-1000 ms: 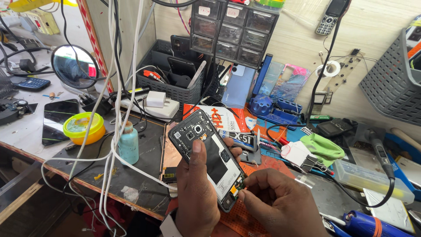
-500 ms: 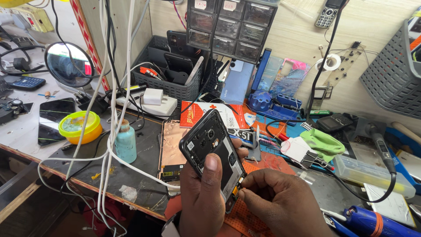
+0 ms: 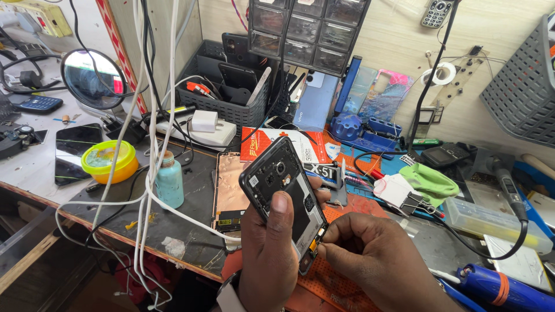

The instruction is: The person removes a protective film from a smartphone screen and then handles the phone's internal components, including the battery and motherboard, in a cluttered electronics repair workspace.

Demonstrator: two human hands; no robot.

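Left hand: the left hand (image 3: 269,254) is closed around an opened phone (image 3: 286,196), thumb lying flat up the middle of its exposed back, fingers wrapped behind
Right hand: the right hand (image 3: 370,260) is pinched nearly shut, fingertips (image 3: 325,245) pressed against the lower right edge of the phone where a small gold-coloured part shows; whether it grips anything loose there cannot be told
Phone: black, back cover off, inner frame and camera opening facing up, tilted with its top toward the upper left, held above the front edge of the workbench (image 3: 34,167)
Under the hands: an orange work mat (image 3: 335,283)
Just left of the phone: a copper-coloured phone panel (image 3: 230,190) lying flat on a dark mat (image 3: 191,231)
Further left: a small pale green bottle (image 3: 169,184), white cables (image 3: 151,173) hanging across it, a yellow and orange round tub (image 3: 110,163)
Behind: a grey slotted basket (image 3: 228,98) holding tools, a small drawer cabinet (image 3: 306,32) against the wall
Right side: a green cloth (image 3: 433,182), a blue and orange tool (image 3: 497,286) near the edge
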